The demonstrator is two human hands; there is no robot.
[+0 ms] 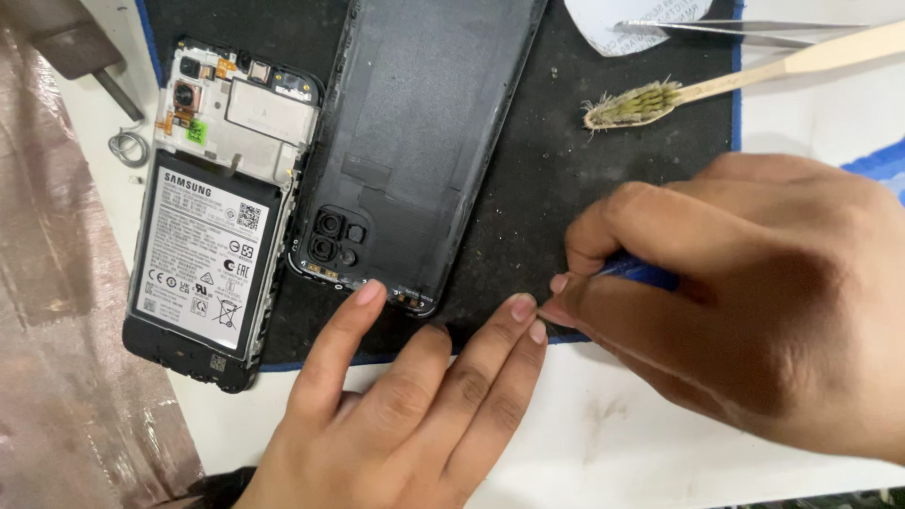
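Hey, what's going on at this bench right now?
A person is working on a phone taken apart on a black mat. The opened phone, battery showing, lies at the left, and its removed back cover lies beside it, inside up. The left hand rests its fingertips at the mat's near edge, by the cover's corner. The right hand pinches a blue-handled tool there. A worn brush and tweezers lie behind.

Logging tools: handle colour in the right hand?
Blue handle, mostly hidden by the right hand; head view.

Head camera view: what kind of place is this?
Probably a phone repair bench: an opened phone with its battery exposed, its removed back cover, and a worn brush and tweezers on a black mat.
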